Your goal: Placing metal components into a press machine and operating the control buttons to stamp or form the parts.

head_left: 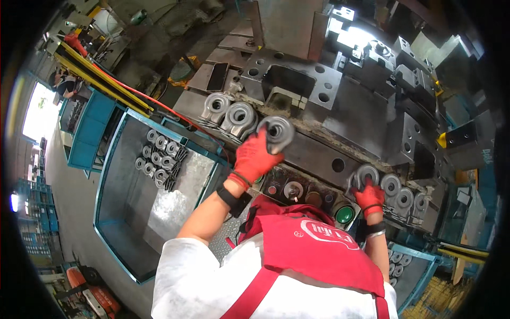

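Closest to me is a red apron (313, 250) over a white shirt. Just past it sits a big green button (345, 215). The right hand (368, 195), in a red glove, has its fingers closed on one gray ring (366, 174). Three more rings (405, 199) stand in a row beside it. The left hand (255, 157), gloved too, grips another ring (277, 132) by its near side, at the front edge of the big machine (366, 114). Two rings (239, 115) sit next to that one. Off to the left, a blue bin (119, 196) has a bunch of rings (156, 157) inside.
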Demonstrator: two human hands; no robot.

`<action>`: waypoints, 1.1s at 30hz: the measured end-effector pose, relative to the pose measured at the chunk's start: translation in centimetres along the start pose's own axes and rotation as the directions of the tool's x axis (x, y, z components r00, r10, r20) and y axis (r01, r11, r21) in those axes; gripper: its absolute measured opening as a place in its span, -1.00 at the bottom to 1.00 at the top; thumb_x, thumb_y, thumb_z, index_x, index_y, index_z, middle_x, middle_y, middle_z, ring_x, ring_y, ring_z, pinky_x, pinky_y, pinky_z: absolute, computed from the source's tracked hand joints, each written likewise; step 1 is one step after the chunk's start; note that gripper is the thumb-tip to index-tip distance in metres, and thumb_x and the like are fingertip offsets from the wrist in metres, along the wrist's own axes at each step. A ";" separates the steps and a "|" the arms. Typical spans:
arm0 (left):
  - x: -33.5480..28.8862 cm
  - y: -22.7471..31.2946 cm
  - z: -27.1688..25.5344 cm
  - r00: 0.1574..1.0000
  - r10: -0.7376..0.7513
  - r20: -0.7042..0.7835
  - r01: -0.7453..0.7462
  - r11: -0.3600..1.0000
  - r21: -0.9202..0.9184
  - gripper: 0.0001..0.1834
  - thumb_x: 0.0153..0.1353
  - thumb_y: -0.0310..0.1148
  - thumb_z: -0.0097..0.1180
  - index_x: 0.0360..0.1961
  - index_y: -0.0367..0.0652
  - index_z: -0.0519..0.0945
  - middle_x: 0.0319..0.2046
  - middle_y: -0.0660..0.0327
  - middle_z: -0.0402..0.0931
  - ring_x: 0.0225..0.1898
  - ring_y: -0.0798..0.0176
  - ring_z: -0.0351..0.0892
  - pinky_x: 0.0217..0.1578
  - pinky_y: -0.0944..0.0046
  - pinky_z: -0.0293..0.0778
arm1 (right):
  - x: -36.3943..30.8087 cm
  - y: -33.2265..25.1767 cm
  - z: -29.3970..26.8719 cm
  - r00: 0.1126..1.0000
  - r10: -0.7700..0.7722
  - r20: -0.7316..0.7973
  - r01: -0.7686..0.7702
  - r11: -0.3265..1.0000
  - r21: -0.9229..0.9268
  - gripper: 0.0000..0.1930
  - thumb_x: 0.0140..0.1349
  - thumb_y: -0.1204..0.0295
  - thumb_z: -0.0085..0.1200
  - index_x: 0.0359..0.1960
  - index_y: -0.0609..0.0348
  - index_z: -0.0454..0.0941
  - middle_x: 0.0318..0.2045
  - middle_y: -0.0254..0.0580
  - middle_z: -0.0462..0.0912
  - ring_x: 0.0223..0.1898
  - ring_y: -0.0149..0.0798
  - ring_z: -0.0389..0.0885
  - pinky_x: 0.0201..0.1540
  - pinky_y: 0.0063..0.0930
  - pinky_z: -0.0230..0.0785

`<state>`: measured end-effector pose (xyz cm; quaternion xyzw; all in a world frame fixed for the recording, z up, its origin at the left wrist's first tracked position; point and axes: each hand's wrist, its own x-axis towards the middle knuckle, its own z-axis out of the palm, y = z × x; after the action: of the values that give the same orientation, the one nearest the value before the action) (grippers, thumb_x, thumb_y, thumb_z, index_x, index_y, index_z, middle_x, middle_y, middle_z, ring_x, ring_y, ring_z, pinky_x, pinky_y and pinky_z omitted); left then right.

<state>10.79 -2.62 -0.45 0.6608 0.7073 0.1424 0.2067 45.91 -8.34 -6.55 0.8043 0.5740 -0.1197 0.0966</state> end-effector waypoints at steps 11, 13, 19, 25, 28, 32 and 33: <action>3.3 -3.4 2.4 0.998 -0.037 0.053 0.032 0.996 0.082 -0.02 -0.13 0.15 0.13 0.25 -0.15 0.07 -0.07 -0.19 0.35 -0.09 -0.17 0.45 -0.11 -0.02 0.37 | -1.7 -0.2 -1.3 0.994 0.033 -0.104 0.016 0.900 0.436 -0.31 -0.19 0.05 0.27 0.03 0.09 0.43 -0.15 0.13 0.54 -0.09 0.04 0.50 -0.08 -0.16 0.35; 2.7 -3.6 2.0 1.000 0.006 0.023 -0.006 1.000 0.026 -0.09 -0.06 0.10 0.11 0.23 -0.19 0.11 -0.04 -0.21 0.34 -0.03 -0.19 0.40 -0.06 -0.01 0.35 | -2.8 -0.9 -3.1 0.996 0.037 -0.078 0.023 0.756 0.654 -0.34 -0.17 0.12 0.27 0.00 0.16 0.44 -0.12 0.14 0.53 -0.07 0.01 0.50 -0.05 -0.21 0.34; -0.1 -4.0 0.7 0.936 0.227 -0.268 -0.279 0.945 -0.173 -0.28 0.00 -0.17 0.16 0.15 -0.34 0.24 0.05 -0.19 0.30 0.06 -0.17 0.31 0.09 0.09 0.25 | -3.7 -3.8 -12.9 0.925 -0.215 -0.314 0.370 0.700 0.611 -0.41 -0.15 0.18 0.28 -0.03 0.13 0.44 -0.27 0.03 0.44 -0.21 -0.05 0.51 -0.11 -0.27 0.35; -1.5 -5.5 0.0 0.900 0.165 -0.403 -0.307 0.897 -0.318 -0.38 0.01 -0.37 0.12 0.11 -0.38 0.28 0.03 -0.17 0.33 0.07 -0.16 0.32 0.10 0.11 0.24 | 8.3 -7.2 -22.8 0.842 -0.216 -0.494 0.404 0.859 0.313 -0.39 -0.09 0.10 0.22 0.02 0.09 0.41 -0.23 0.11 0.47 -0.19 0.02 0.49 -0.10 -0.27 0.34; -1.7 -6.9 0.1 0.903 0.094 -0.418 -0.246 0.913 -0.326 -0.40 0.01 -0.42 0.11 0.11 -0.36 0.28 0.03 -0.17 0.34 0.07 -0.15 0.32 0.09 0.11 0.24 | 15.6 -8.9 -26.8 0.899 -0.129 -0.418 0.254 0.932 0.257 -0.28 -0.09 -0.04 0.10 0.09 0.12 0.37 -0.07 0.16 0.46 -0.04 0.05 0.47 0.02 -0.26 0.30; -2.0 -8.8 0.9 0.914 -0.040 -0.403 -0.148 0.893 -0.424 -0.44 0.01 -0.44 0.08 0.09 -0.36 0.30 0.03 -0.16 0.34 0.08 -0.15 0.32 0.11 0.09 0.23 | 23.5 -10.4 -29.2 0.917 -0.045 -0.396 0.155 0.956 0.250 -0.26 -0.13 -0.09 0.12 0.06 0.12 0.39 0.02 0.03 0.46 0.03 0.00 0.44 0.07 -0.25 0.27; -2.2 -9.2 1.2 0.910 -0.060 -0.411 -0.136 0.892 -0.431 -0.44 0.01 -0.44 0.08 0.09 -0.36 0.30 0.03 -0.16 0.34 0.08 -0.15 0.32 0.11 0.08 0.23 | 25.2 -10.6 -29.5 0.910 -0.011 -0.414 0.133 0.954 0.267 -0.27 -0.15 -0.09 0.17 0.04 0.11 0.41 -0.03 0.04 0.51 0.00 0.02 0.46 0.04 -0.24 0.29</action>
<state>3.34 -5.65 -5.65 0.5636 0.6691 0.4427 0.1965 46.12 26.38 13.71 0.7948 0.5874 -0.0353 -0.1485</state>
